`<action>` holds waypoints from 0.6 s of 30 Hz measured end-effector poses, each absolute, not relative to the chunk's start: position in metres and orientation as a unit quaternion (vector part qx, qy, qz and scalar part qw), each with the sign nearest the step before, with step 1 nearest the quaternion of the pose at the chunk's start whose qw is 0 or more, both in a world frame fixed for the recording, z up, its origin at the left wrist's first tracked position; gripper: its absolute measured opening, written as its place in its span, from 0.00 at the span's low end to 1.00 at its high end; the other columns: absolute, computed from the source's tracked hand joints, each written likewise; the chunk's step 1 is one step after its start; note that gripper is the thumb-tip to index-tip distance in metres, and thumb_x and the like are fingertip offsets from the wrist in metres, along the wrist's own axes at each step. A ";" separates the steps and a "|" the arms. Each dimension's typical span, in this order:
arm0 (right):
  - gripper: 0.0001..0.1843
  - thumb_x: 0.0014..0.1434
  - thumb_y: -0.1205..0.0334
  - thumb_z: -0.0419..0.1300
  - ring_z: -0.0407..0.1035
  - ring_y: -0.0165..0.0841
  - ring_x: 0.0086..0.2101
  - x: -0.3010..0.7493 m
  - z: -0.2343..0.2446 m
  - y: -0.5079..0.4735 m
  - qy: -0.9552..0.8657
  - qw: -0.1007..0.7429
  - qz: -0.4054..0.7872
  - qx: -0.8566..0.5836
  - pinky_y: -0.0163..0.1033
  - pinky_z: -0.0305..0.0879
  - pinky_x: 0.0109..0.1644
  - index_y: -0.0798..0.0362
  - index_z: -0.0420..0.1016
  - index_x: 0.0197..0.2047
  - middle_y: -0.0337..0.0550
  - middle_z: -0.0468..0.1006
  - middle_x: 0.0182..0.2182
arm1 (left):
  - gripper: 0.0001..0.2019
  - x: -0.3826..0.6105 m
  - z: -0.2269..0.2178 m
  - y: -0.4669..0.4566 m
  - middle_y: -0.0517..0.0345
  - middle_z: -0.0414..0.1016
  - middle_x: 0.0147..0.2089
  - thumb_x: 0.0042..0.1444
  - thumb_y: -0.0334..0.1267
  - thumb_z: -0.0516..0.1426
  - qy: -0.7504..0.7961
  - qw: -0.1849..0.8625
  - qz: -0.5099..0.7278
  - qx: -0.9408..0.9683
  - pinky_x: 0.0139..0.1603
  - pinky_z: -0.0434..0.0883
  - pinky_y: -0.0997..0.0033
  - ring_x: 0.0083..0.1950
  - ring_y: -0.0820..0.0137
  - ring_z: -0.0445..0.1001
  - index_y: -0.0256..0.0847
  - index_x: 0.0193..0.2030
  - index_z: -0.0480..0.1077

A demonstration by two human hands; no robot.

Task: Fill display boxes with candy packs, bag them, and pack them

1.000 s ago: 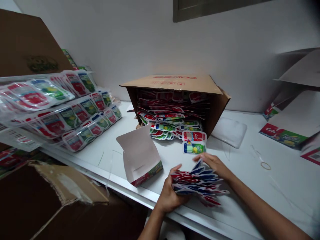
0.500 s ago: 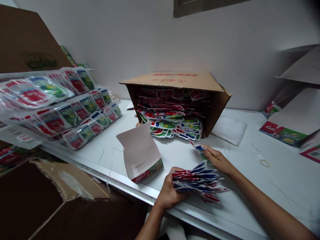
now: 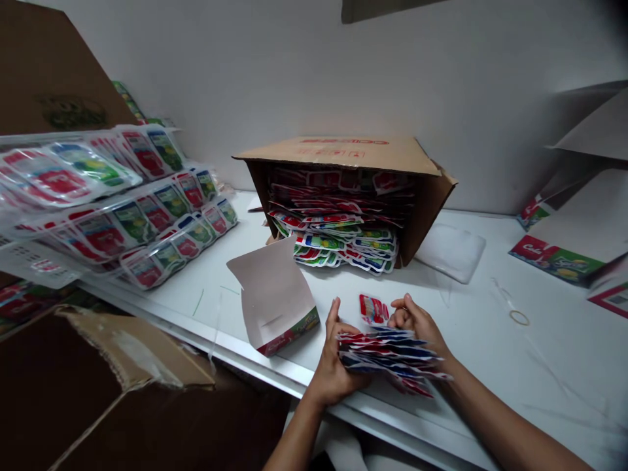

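Observation:
My left hand [image 3: 333,366] grips the near end of a thick stack of flat red, blue and white printed cards [image 3: 392,360] resting on the white table [image 3: 490,340], thumb raised. My right hand [image 3: 415,324] pinches one more red-printed card [image 3: 373,309] and holds it just over the top of the stack. Behind them a brown cardboard carton [image 3: 353,154] lies on its side, its mouth full of the same printed cards [image 3: 343,242], some spilling onto the table.
A small open folding box [image 3: 275,301] stands left of my hands. Trays of blister-packed goods [image 3: 112,209] lean at the left over torn brown cartons [image 3: 122,366]. Flat printed box blanks [image 3: 564,255], a clear blister [image 3: 451,252] and a rubber band [image 3: 519,318] lie right.
My right hand reached to the spilled cards by the carton, picked one up and brought it back over the stack. My left hand kept hold of the stack.

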State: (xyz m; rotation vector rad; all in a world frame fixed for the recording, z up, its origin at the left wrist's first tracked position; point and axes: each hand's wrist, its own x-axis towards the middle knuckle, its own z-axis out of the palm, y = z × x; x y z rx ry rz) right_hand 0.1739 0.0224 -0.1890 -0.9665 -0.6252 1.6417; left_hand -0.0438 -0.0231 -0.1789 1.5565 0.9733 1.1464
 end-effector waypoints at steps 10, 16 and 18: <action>0.17 0.53 0.50 0.68 0.54 0.22 0.15 0.169 -0.183 0.032 -0.259 0.451 0.785 -0.337 0.31 0.57 0.23 0.54 0.73 0.37 0.25 0.55 0.13 | 0.27 -0.045 -0.179 -0.022 0.43 0.37 0.75 0.38 0.38 0.69 0.346 0.410 0.429 0.727 0.71 0.41 0.42 0.74 0.45 0.32 0.41 0.45 0.65; 0.18 0.56 0.49 0.65 0.70 0.26 0.26 0.165 -0.173 0.030 -0.401 0.403 0.757 -0.321 0.32 0.63 0.31 0.53 0.75 0.44 0.39 0.77 0.32 | 0.28 -0.043 -0.181 -0.022 0.44 0.58 0.64 0.36 0.35 0.68 0.342 0.437 0.447 0.702 0.67 0.53 0.45 0.67 0.47 0.59 0.42 0.45 0.63; 0.19 0.59 0.47 0.62 0.72 0.29 0.31 0.167 -0.174 0.027 -0.447 0.385 0.740 -0.325 0.34 0.65 0.36 0.54 0.75 0.44 0.43 0.79 0.37 | 0.29 -0.042 -0.181 -0.022 0.45 0.58 0.63 0.35 0.34 0.68 0.339 0.436 0.459 0.696 0.66 0.56 0.48 0.66 0.48 0.60 0.42 0.46 0.63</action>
